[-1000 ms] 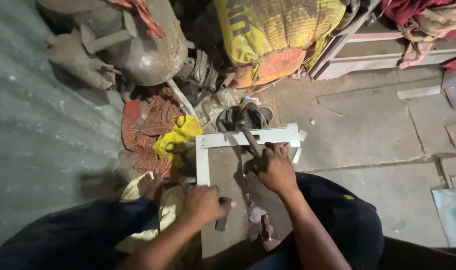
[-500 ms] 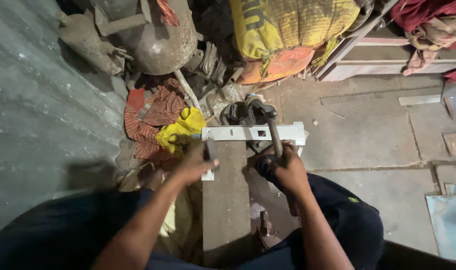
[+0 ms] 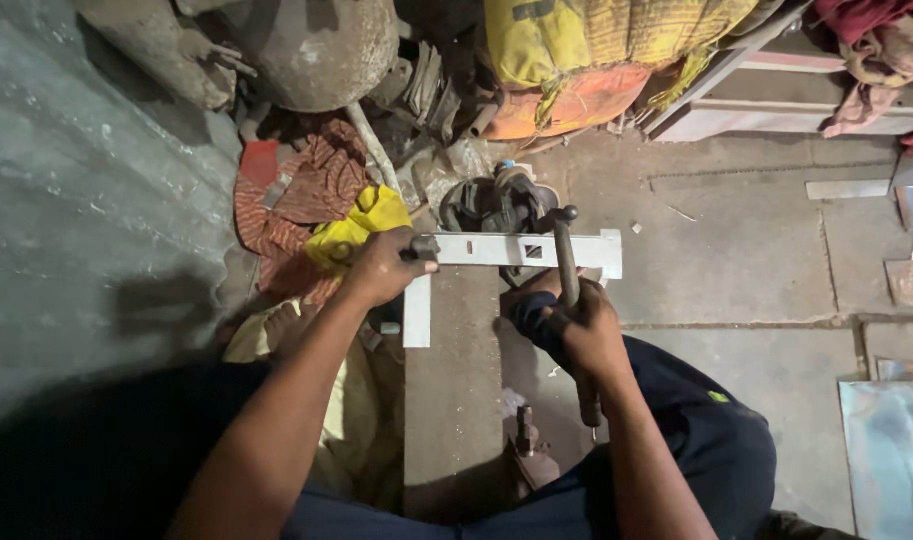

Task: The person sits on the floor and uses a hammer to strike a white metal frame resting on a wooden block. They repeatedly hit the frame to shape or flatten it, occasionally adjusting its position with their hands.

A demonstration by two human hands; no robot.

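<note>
Fingers (image 3: 402, 262) of left hand (image 3: 382, 268) now grasping white frame (image 3: 522, 250) corner; right hand (image 3: 587, 335) stays clenched round vise handle (image 3: 569, 280).

One L-shaped white metal frame (image 3: 517, 250) is lying across one bench vise (image 3: 502, 205). Two hands are working at the frame: one left hand (image 3: 382, 268) at its corner, one right hand (image 3: 587, 330) gripping one vise handle bar (image 3: 569, 280) just below it. Left of the frame, one yellow cloth (image 3: 372, 218) and one striped red rag (image 3: 307, 195) are lying. Above it, one yellow sack (image 3: 597, 40) is resting.
</note>
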